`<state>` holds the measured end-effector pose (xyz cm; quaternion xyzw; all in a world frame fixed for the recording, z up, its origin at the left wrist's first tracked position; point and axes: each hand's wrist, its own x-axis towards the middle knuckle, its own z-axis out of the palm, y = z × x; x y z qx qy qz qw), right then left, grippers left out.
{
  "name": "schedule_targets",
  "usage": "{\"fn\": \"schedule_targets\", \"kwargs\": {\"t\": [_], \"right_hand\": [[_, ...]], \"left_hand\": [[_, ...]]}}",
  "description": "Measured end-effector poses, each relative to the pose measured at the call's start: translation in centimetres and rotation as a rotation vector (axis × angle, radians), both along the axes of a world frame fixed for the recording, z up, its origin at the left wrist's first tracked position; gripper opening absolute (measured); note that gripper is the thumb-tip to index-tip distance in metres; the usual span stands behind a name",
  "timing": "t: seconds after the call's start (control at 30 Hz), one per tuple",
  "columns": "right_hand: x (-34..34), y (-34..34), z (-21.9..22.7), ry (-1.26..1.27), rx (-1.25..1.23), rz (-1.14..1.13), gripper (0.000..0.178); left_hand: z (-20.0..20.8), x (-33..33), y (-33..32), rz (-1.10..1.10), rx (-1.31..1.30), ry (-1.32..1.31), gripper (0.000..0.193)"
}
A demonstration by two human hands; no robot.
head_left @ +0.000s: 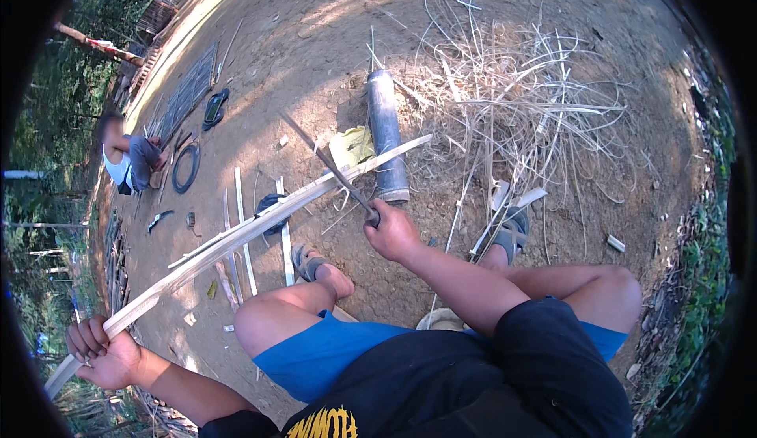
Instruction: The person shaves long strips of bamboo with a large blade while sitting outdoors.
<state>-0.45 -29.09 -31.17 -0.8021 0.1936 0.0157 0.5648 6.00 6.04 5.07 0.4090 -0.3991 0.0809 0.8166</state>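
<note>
My left hand [110, 357] is closed around the lower-left end of a long, pale split bamboo strip [236, 237], which slants up to the right in front of my knees. A thinner sliver lies along its upper edge, partly split from it. In my right hand [394, 233] is a knife [325, 159], gripped by its handle, which my fingers mostly hide. Its dark, narrow blade points up and left and crosses the strip near the far end. Under that end stands or lies a dark grey cylinder [386, 138], beside a crumpled yellowish sheet [352, 148].
A tangled heap of thin pale shavings [536, 99] spreads at the upper right. Loose strips [244, 233] lie left of my sandalled foot [319, 268]. Farther left are a black coil [185, 168], a dark pair of sandals [214, 109], a slatted mat [189, 87] and a seated person [130, 162].
</note>
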Motion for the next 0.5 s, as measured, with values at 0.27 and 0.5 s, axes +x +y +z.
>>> {"fn": "schedule_targets", "kwargs": {"t": [0.27,0.5], "right_hand": [[1.0,-3.1,-6.2,0.192,0.030,-0.110,0.033],[1.3,-2.4,-3.4,0.080,-0.041,0.075,0.029]], "left_hand": [[0.1,-1.5,-2.0,0.023,-0.002,-0.013,0.062],[0.3,-1.4,-0.5,-0.036,0.044,-0.042,0.072]]}}
